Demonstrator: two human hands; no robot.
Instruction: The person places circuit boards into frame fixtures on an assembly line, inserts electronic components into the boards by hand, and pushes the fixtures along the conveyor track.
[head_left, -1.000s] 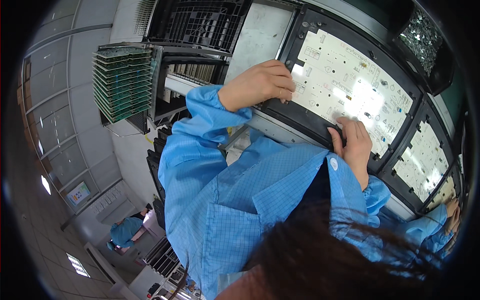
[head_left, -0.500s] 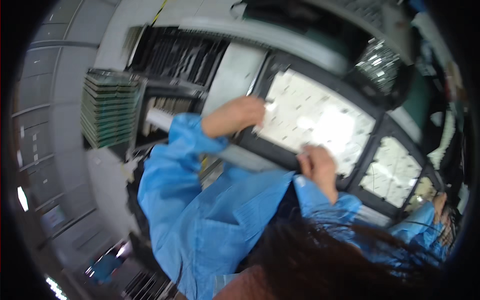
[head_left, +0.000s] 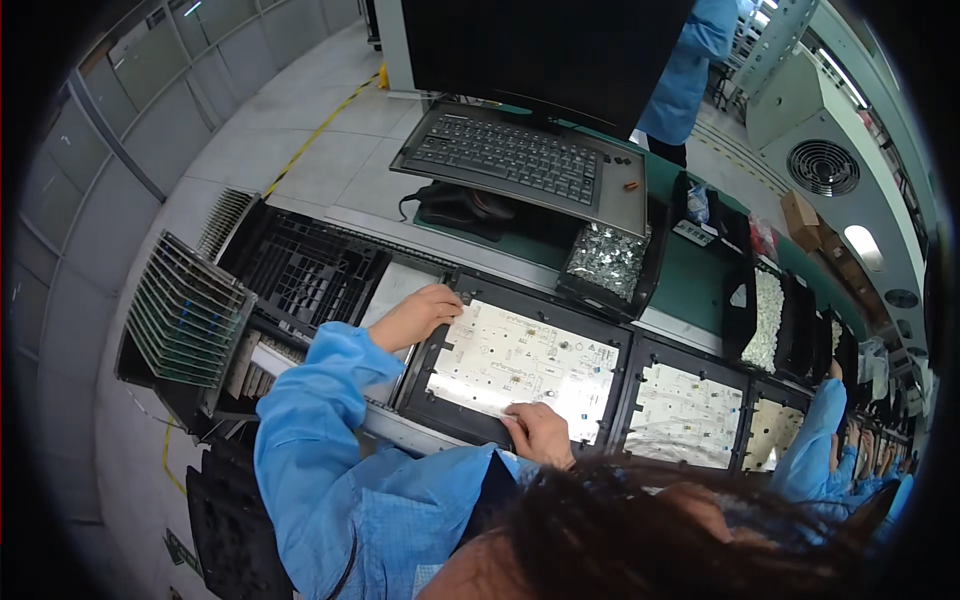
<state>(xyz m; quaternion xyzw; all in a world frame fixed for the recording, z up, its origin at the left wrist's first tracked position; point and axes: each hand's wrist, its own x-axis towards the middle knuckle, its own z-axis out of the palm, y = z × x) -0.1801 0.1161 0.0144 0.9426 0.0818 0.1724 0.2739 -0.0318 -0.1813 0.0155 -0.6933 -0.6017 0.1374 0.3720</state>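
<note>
A white circuit board (head_left: 530, 350) with small parts and printed markings lies in a black frame tray (head_left: 425, 398) in front of me. My left hand (head_left: 415, 316) is closed, with its fingertips at the board's far left corner. At the near edge my right hand (head_left: 541, 434) has its thumb and forefinger drawn together on the board's rim. My palm and sleeve hide part of that edge. To the right, a second white circuit board (head_left: 684, 415) sits in its own black tray, and a third board (head_left: 772, 435) lies beyond it.
Several boards stand in a rack (head_left: 190, 310) at the left, beside a black slotted tray (head_left: 310, 262). A keyboard (head_left: 505, 155) and monitor (head_left: 540, 60) stand behind. A bin of shiny small parts (head_left: 606, 262) is at the far side. A co-worker's sleeve (head_left: 815, 440) reaches in at the right.
My view has turned and steadied, bringing in the monitor and keyboard. Both hands stay at the same board, the left at its far left corner and the right at the near edge.
</note>
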